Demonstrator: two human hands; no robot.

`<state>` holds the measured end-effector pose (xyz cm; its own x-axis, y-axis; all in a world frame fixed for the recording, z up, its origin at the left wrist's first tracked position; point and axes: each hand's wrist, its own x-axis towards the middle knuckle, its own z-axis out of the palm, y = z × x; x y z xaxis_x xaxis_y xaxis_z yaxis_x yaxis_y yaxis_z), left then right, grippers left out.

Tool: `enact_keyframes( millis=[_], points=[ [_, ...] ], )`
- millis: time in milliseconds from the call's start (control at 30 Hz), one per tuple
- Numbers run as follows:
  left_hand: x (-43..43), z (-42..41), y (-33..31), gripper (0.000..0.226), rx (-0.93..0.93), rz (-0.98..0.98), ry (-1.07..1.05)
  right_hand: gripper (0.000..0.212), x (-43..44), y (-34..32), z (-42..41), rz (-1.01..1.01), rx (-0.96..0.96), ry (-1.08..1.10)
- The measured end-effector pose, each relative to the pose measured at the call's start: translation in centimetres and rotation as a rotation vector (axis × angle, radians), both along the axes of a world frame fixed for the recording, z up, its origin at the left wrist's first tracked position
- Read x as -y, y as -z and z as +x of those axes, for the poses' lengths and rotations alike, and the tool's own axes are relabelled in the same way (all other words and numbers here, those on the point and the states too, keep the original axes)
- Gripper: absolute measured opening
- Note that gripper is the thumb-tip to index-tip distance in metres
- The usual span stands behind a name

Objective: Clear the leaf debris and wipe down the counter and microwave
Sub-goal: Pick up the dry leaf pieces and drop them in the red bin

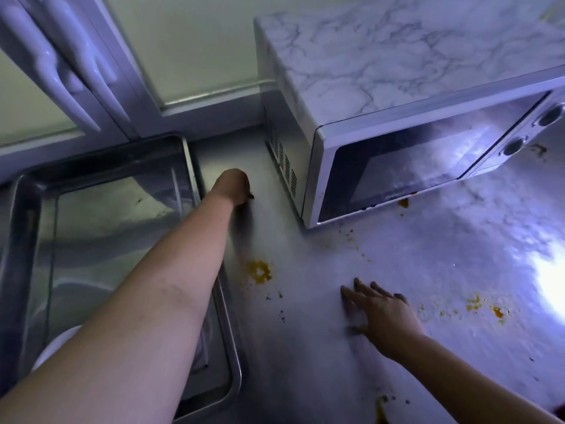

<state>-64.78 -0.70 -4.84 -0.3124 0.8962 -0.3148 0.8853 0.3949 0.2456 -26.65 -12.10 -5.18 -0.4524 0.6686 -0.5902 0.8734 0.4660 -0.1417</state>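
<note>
A dark scrap, likely leaf debris, sits on the surface between sink and microwave, at the left hand; orange crumbs lie nearer; so slight a pinch could drop it, or the forearm smear crumbs; left arm stretched far, fingers curled on the scrap; right hand flat, fingers spread.

White microwave on pale counter; orange debris scattered before it
</note>
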Motion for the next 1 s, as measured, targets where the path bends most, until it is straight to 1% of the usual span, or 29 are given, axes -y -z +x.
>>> enact_keyframes(
  millis=[33,100,133,200,267,467,600,700,767,867,933,1000],
  points=[
    [0.1,0.2,0.0,0.029,-0.037,-0.005,-0.004,0.074,0.0,0.0,0.0,0.005,-0.003,0.002],
    [0.5,0.6,0.2,0.023,-0.067,0.008,-0.035,0.073,-0.1,-0.1,-0.1,-0.002,-0.012,0.019],
    [0.8,1.0,0.3,0.026,-0.081,0.020,-0.040,0.072,0.0,-0.1,-0.1,-0.005,-0.017,0.025],
    [1.4,1.8,0.5,0.039,-0.087,0.039,-0.069,0.070,0.1,-0.2,-0.1,-0.003,-0.026,0.035],
    [2.2,3.0,0.6,0.044,-0.053,0.075,-0.151,0.068,0.3,-0.4,0.0,-0.009,-0.037,0.049],
    [4.6,3.8,0.6,0.055,0.154,0.245,-0.347,0.069,0.2,-0.1,0.5,-0.043,-0.050,0.028],
    [3.7,2.2,0.7,0.055,0.132,0.294,-0.284,0.070,0.0,0.3,0.8,-0.073,-0.074,0.030],
    [2.0,0.9,1.2,0.058,0.076,0.235,-0.180,0.069,0.1,0.6,0.8,-0.071,-0.093,0.035],
    [0.8,0.4,1.5,0.051,0.017,0.173,-0.080,0.070,0.1,0.7,0.7,-0.076,-0.097,0.039],
    [-0.5,0.4,1.5,0.028,-0.107,0.140,-0.012,0.070,0.1,0.8,0.7,-0.072,-0.099,0.029],
    [-0.9,0.6,1.3,0.019,-0.140,0.129,-0.046,0.071,0.1,0.6,0.7,-0.062,-0.098,0.036],
    [-0.9,1.1,0.9,0.020,-0.142,0.093,-0.093,0.073,0.2,0.4,0.7,-0.065,-0.101,0.052]
  ],
)
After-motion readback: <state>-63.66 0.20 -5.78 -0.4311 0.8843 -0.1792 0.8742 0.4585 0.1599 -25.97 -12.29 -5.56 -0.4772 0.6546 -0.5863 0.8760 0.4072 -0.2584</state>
